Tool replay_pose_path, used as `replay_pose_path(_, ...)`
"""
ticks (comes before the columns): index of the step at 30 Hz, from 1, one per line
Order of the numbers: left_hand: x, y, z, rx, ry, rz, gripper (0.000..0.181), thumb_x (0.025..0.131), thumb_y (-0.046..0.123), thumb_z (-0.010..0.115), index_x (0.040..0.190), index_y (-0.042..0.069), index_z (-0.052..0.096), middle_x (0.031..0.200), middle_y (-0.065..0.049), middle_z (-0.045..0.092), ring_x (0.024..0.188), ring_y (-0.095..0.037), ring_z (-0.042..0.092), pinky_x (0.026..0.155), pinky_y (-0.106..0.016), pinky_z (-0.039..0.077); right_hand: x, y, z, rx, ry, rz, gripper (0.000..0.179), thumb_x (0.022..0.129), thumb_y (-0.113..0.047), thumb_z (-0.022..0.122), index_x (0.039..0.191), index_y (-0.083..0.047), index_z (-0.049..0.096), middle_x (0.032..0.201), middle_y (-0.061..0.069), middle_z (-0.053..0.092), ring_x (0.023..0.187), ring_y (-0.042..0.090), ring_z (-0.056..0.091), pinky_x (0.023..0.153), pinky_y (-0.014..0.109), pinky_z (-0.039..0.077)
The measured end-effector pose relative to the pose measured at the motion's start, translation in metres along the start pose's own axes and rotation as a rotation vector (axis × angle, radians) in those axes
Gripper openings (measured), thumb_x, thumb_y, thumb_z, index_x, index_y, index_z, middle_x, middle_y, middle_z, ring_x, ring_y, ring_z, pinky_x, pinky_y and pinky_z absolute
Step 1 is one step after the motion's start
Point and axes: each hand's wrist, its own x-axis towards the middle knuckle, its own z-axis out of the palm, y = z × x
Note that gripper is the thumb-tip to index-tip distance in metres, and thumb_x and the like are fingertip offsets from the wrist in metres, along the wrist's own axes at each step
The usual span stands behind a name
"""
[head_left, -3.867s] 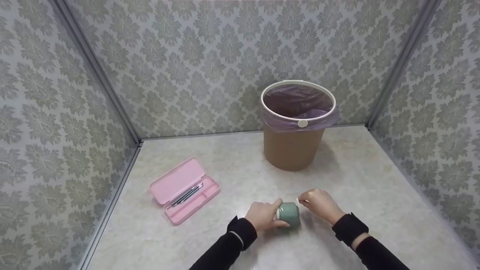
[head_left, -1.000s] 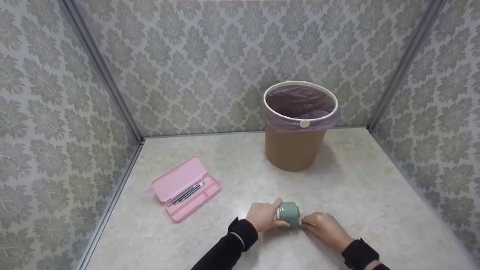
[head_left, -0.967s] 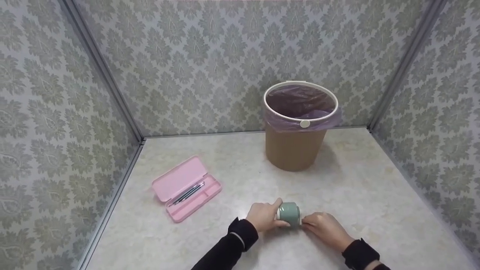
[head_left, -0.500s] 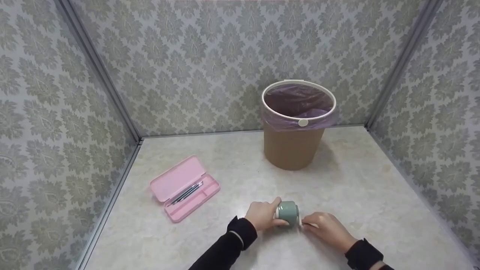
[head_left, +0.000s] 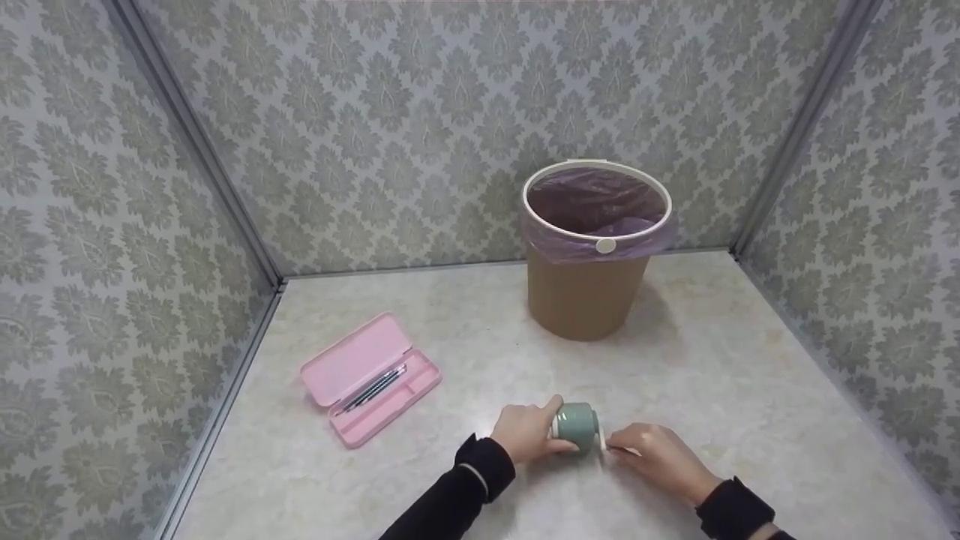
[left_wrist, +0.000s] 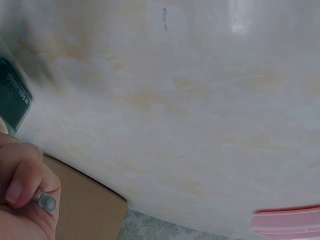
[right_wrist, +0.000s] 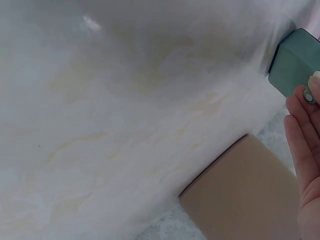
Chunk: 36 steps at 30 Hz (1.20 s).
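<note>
A green hand-crank pencil sharpener [head_left: 577, 426] lies on the table near its front. My left hand [head_left: 523, 433] grips its pale end, thumb and fingers spread on either side. In the left wrist view, the grey end of a pencil [left_wrist: 47, 201] pokes out of the curled left hand [left_wrist: 25, 185], close to the dark green sharpener body [left_wrist: 14, 97]. On the sharpener's right side is a white crank arm [head_left: 601, 435]. My right hand [head_left: 660, 457] pinches its small knob [right_wrist: 309, 96], seen in the right wrist view.
An open pink pencil case [head_left: 360, 365] holding several dark pencils [head_left: 375, 388] lies to the left. Behind the hands stands a brown bin [head_left: 585, 292] with a purple liner [head_left: 547, 244] and white rim. Patterned walls [head_left: 450, 112] enclose the table [head_left: 480, 322].
Compared with the oldest frame, my right hand has come down from the crank's top to its lower side. Lately it has shifted slightly right. The left hand keeps its grip.
</note>
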Motion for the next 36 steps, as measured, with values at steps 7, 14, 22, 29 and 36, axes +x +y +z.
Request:
replay_pose_path(7,0.001,0.002,-0.001,0.030,-0.017,-0.010,0.069,0.080,0.074,0.067,0.122,0.021,0.051,0.069,0.003,0.069,0.055,-0.013,0.062,0.045,-0.027,0.037,0.002,-0.001,-0.004,-0.013,0.023,-0.028,0.016,0.079,0.002,0.081,0.084,-0.012,0.074,0.077,-0.006,0.074,0.071,0.008,0.069,0.064,0.022,0.053)
replay_pose_path(14,0.001,0.004,-0.001,0.034,-0.009,-0.001,0.069,0.080,0.075,0.067,0.120,0.021,0.051,0.069,0.003,0.070,0.056,-0.013,0.064,0.045,-0.027,0.038,0.002,-0.001,-0.008,-0.063,0.053,-0.081,0.018,0.077,0.002,0.082,0.082,-0.012,0.073,0.074,-0.007,0.071,0.068,0.008,0.067,0.063,0.021,0.052)
replay_pose_path(22,0.004,0.003,-0.004,0.009,-0.028,-0.003,0.067,0.080,0.073,0.068,0.117,0.020,0.051,0.070,0.003,0.070,0.055,-0.013,0.062,0.046,-0.026,0.034,0.005,-0.001,-0.013,-0.106,0.116,-0.094,0.022,0.072,0.002,0.085,0.088,-0.011,0.078,0.079,-0.003,0.076,0.073,0.012,0.071,0.068,0.025,0.057)
replay_pose_path(29,0.004,0.003,-0.005,0.039,-0.027,0.011,0.068,0.080,0.073,0.068,0.120,0.020,0.051,0.072,0.002,0.072,0.058,-0.014,0.065,0.047,-0.028,0.038,0.014,0.004,-0.018,-0.131,0.183,-0.099,0.024,0.070,0.001,0.087,0.089,-0.011,0.079,0.081,-0.002,0.077,0.073,0.012,0.072,0.067,0.025,0.057)
replay_pose_path(36,0.002,0.003,0.001,0.040,0.012,0.024,0.069,0.080,0.073,0.068,0.121,0.019,0.051,0.068,0.003,0.070,0.055,-0.014,0.063,0.046,-0.028,0.038,0.028,0.013,-0.022,-0.131,0.166,-0.051,0.018,0.074,-0.001,0.085,0.088,-0.009,0.079,0.081,-0.001,0.078,0.072,0.014,0.073,0.066,0.028,0.058)
